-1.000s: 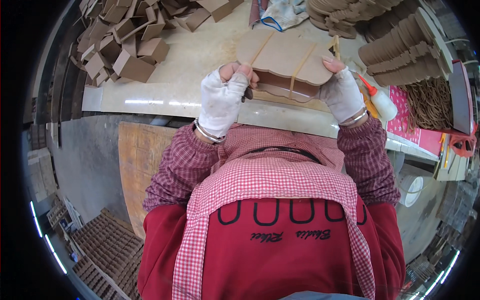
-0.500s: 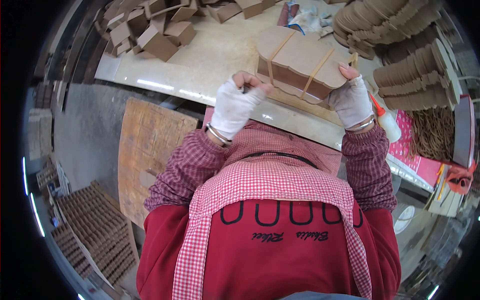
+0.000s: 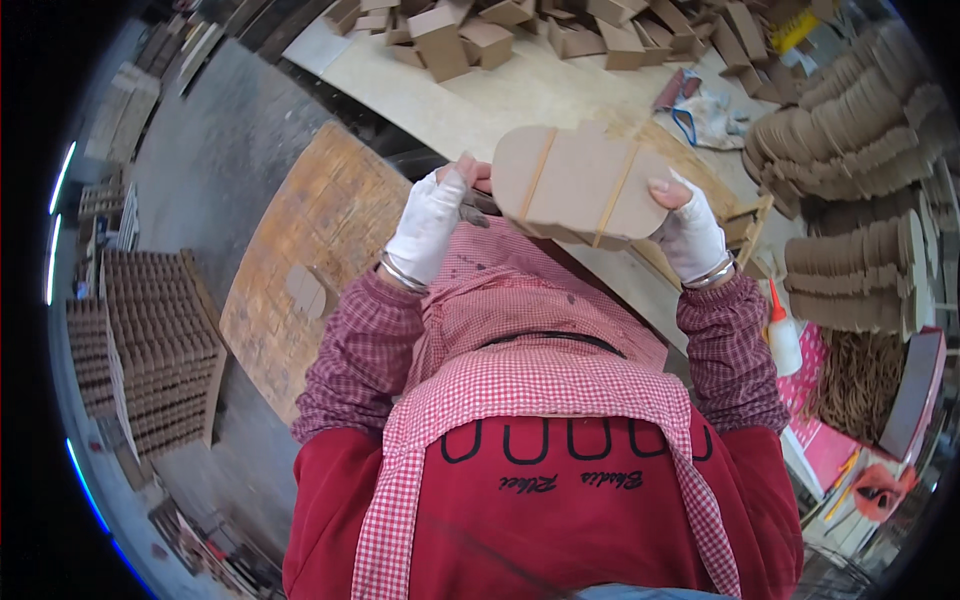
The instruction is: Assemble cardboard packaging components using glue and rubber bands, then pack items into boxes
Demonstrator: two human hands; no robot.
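A flat-topped box (image 3: 578, 190) of brown fibreboard, pumpkin-shaped with a stub on its far side, is held up over the near edge of the workbench. Two tan rubber bands run around it. My right hand (image 3: 690, 222), in a white fingerless glove, grips its right end, thumb on top. At the left end, the curled bare fingertips of my left hand (image 3: 432, 215), gloved the same way, meet the box's edge; part of their hold is hidden. A wooden board (image 3: 310, 240) stands left of me, with a small banded piece (image 3: 308, 290) lying on it.
Loose brown box frames (image 3: 450, 45) cover the workbench's far side. Stacked shaped panels (image 3: 850, 265) stand at right, near a red-tipped glue bottle (image 3: 783, 335) and a box of rubber bands (image 3: 860, 385). Racked brown pieces (image 3: 160, 345) stand on the floor at left.
The box has been lifted off the workbench and brought towards me. My left hand has moved to its left end. The view has swung left, showing more of the wooden board.
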